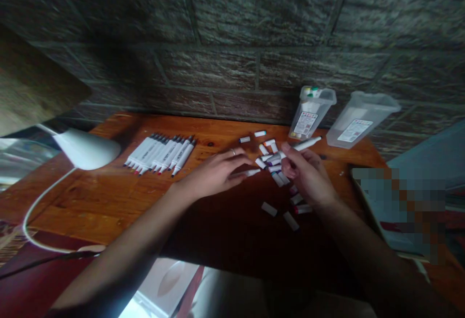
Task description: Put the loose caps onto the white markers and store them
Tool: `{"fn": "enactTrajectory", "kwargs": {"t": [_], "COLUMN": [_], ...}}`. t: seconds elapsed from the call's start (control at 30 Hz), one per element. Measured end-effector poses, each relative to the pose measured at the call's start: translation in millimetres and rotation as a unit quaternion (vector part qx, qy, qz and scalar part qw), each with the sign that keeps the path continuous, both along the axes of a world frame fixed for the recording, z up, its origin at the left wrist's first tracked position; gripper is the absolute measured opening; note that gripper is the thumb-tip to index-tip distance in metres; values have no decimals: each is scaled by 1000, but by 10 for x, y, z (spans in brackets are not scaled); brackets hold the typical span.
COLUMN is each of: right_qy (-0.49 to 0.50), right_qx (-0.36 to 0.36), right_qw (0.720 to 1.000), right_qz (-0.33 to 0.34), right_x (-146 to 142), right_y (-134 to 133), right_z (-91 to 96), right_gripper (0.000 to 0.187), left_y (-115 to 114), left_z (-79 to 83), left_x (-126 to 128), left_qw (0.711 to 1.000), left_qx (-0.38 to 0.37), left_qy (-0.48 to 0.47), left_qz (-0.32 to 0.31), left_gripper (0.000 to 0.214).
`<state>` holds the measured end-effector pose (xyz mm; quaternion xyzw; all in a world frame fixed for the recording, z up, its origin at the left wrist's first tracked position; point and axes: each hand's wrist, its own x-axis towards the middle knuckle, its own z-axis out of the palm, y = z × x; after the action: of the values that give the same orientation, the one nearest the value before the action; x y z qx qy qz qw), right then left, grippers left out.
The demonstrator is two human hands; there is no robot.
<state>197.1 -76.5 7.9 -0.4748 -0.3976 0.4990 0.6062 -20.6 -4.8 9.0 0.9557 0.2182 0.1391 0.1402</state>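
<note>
My right hand [308, 175] is shut on a white marker [307, 143], its tip pointing up and right toward the clear containers. My left hand [216, 172] lies flat on the wooden table [109, 201], fingers spread, with its fingertips on a small white cap [252, 172]. Several loose marker caps [271, 160] are scattered between and below both hands. A neat row of several uncapped markers [160, 154] lies at the left of the table, apart from both hands.
Two clear plastic containers stand at the back right: one [312, 112] holds a few markers, the other [359, 119] leans over. A white lamp head [85, 148] and its cord sit at left. A stone wall [236, 32] backs the table.
</note>
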Motion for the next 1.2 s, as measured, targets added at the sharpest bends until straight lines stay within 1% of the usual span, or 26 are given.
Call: {"fn": "enactTrajectory", "kwargs": {"t": [0.1,0.17,0.23,0.3,0.37,0.43,0.5,0.53,0.63,0.73,0.83,0.93,1.03,1.13,1.2], "right_qy": [-84,-111,-108,-101,-116,-163,-218,-238,-261,-258,-215,-182,-212,-259,-291], "right_qx": [-10,-10,-2,19,56,98,127,136,138,129,114,107,132,171,179], "right_qw": [996,994,994,994,990,979,965,959,953,955,964,971,964,948,936], "right_qz": [-19,-16,-22,-40,-62,-75,-77,-76,-64,-76,-104,-112,-95,-67,-86], "right_x": [-12,-29,-49,-70,-91,-117,-146,-160,-183,-148,-75,-46,-95,-140,-120], "right_y": [-34,-58,-76,-92,-113,-143,-174,-187,-194,-154,-109,-113,-154,-167,-145], "right_z": [2,24,53,77,88,84,69,57,12,-16,9,77,121,91,43], "right_gripper": [39,36,32,27,23,16,13,13,17,17,18,21,19,17,16], "left_y": [42,48,38,18,-4,-25,-42,-47,-51,-52,-52,-55,-81,-130,-155], "left_z": [-11,-8,5,26,51,75,95,102,113,125,137,129,99,54,21], "left_x": [-42,-58,-55,-36,-8,20,42,49,57,54,63,88,125,169,197], "left_qw": [998,997,996,992,972,937,907,897,879,865,849,846,850,845,834], "left_qx": [-12,-28,-52,-107,-197,-283,-339,-356,-387,-418,-438,-442,-443,-446,-458], "left_qy": [46,66,44,-19,-109,-193,-241,-254,-271,-275,-290,-289,-279,-291,-302], "left_qz": [33,40,51,66,71,69,67,65,57,46,55,66,54,47,55], "left_gripper": [21,16,17,19,21,21,20,19,16,16,16,15,14,15,16]}}
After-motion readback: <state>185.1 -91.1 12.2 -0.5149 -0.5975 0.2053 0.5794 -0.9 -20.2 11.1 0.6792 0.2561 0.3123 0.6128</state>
